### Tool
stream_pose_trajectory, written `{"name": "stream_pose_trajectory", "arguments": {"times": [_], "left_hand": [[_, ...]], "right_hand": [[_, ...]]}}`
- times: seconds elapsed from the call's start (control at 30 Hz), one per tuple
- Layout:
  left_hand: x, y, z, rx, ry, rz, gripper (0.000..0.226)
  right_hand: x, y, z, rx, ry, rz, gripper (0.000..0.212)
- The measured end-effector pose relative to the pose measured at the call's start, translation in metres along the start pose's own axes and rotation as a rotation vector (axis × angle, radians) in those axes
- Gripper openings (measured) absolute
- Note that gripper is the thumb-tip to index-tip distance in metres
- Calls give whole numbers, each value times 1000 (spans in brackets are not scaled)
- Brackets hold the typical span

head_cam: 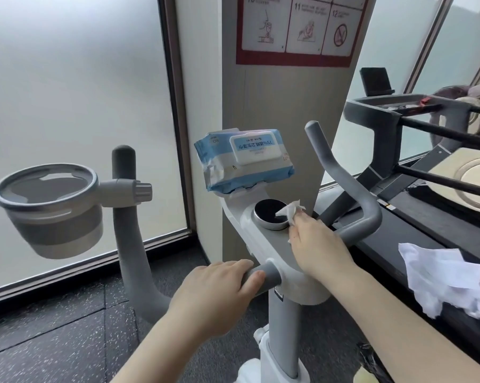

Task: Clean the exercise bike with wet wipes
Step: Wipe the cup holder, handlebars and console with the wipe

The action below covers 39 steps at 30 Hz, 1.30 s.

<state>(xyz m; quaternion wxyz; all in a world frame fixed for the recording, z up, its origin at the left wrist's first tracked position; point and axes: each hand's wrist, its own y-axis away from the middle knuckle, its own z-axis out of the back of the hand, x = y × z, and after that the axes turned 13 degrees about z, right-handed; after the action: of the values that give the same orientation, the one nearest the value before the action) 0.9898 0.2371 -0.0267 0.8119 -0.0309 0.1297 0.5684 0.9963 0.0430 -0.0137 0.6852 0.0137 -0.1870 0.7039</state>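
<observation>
The exercise bike's white and grey console [263, 239] stands in front of me, with a round black dial [270, 212] on top. My right hand [319, 244] pinches a white wet wipe [290, 210] and presses it on the dial's right edge. My left hand [219, 288] grips the grey handlebar stub [268, 277] at the console's near side. A blue and white pack of wet wipes [244, 161] rests on the holder behind the dial, its lid closed.
A grey cup holder [51, 205] hangs on the left handlebar [128, 244]. The right handlebar [341, 178] curves up. A treadmill [399, 233] lies to the right with a crumpled white wipe [443, 277] on its edge. Frosted glass and a pillar stand behind.
</observation>
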Motion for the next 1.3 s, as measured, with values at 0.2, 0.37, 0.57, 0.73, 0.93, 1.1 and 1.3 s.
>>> {"name": "stream_pose_trajectory", "arguments": {"times": [0.2, 0.37, 0.57, 0.73, 0.93, 1.1, 1.3], "left_hand": [[-2, 0, 2, 16, 41, 0, 39], [-2, -2, 2, 23, 42, -5, 37], [-2, -1, 2, 17, 29, -5, 38], [0, 0, 1, 11, 23, -1, 41], [0, -1, 2, 23, 27, -7, 41], [-2, 2, 3, 11, 32, -5, 41], [-3, 2, 7, 29, 3, 11, 38]], "right_hand": [[-6, -22, 9, 101, -152, -125, 43], [3, 19, 4, -97, -122, 36, 40], [16, -22, -2, -69, -254, 115, 33], [34, -46, -28, 31, 189, 324, 53], [12, -26, -6, 172, 129, 273, 56], [53, -64, -8, 281, 411, 145, 48], [98, -79, -31, 528, 851, 113, 52]]}}
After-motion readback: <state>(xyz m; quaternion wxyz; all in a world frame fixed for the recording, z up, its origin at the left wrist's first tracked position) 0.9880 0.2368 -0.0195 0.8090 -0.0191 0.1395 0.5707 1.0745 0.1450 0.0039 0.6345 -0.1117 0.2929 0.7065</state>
